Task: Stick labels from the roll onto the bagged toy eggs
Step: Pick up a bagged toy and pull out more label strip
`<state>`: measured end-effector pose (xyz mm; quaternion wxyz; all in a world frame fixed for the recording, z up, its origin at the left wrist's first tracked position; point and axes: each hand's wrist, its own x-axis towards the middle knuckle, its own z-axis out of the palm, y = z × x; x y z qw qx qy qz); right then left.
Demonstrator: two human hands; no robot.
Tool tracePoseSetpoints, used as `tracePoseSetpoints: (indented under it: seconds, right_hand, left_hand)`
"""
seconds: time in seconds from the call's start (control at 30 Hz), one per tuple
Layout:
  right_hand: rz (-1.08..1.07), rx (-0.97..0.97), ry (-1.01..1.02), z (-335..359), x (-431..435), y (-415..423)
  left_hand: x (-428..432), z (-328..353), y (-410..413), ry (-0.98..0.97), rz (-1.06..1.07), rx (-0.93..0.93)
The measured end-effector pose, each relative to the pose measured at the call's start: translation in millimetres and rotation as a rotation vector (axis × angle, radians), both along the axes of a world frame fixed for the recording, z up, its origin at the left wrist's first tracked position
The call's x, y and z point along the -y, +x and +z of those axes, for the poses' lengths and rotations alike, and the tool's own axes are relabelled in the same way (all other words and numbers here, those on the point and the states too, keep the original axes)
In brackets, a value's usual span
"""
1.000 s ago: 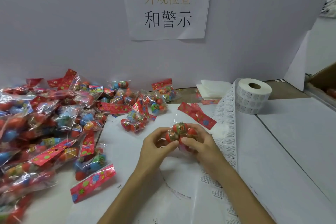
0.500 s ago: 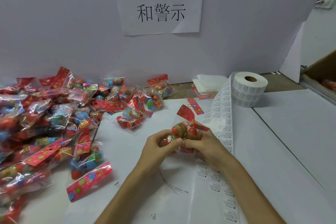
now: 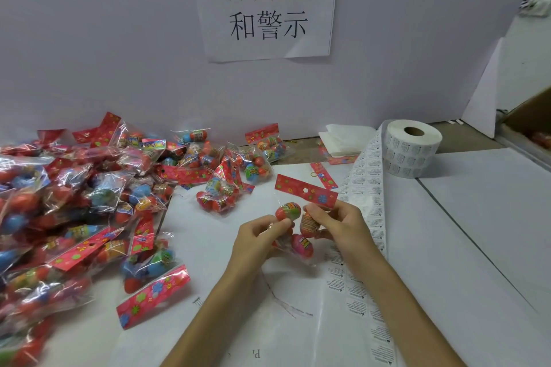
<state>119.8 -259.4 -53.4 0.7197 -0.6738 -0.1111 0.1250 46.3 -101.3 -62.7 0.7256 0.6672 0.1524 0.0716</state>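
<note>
Held bag: centre of the frame, just above the surface, between both hands.
- Half a second ago its red header card stood folded up behind the eggs. It now lies spread wide across the top of the bag, with the punched hole showing.
- The eggs were bunched tight between the fingers. Three now show, one high, one beside the right thumb and one pink one low in the slack plastic.

Hands:
- Left hand: fingers curled, thumb and forefinger pinching the bag at the topmost egg.
- Right hand: fingers curled, pinching the bag just under the header card.
- Both hands sit slightly further apart than before.

No change in place:
- Label roll, upper right of the frame.
- Its label strip, running down the frame under the right forearm.
- Pile of bagged eggs filling the left side.
- Loose red card above the hands.
- Folded white sheets left of the roll.
- The wall sign sits lower in the frame, which is a camera shift only.

Hard to make out:
- Cannot tell whether a label sits on the bag or on a fingertip, because the fingers cover the contact points.
- Print on the strip is too small to read.
- The pile's left and bottom parts are blurred and cut by the frame edge.
- The cardboard box at the right edge is cut off, and a red blur shows below it.
</note>
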Motion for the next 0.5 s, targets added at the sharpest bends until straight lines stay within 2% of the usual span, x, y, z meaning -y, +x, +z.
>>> tracePoseSetpoints:
  seconds: [0.2,0.37,0.5]
  right_hand:
    - [0.053,0.040,-0.035,3.2,-0.9,-2.9]
    - [0.062,0.093,-0.096,3.8,-4.9,-7.5]
    - [0.097,0.087,-0.099,5.0,-4.8,-8.0]
  left_hand:
    - [0.2,0.9,-1.8,-0.017,-0.056,-0.020]
    - [-3.5,1.1,0.5,0.108,0.038,0.012]
    - [-4.7,0.7,0.9,0.103,0.067,0.011]
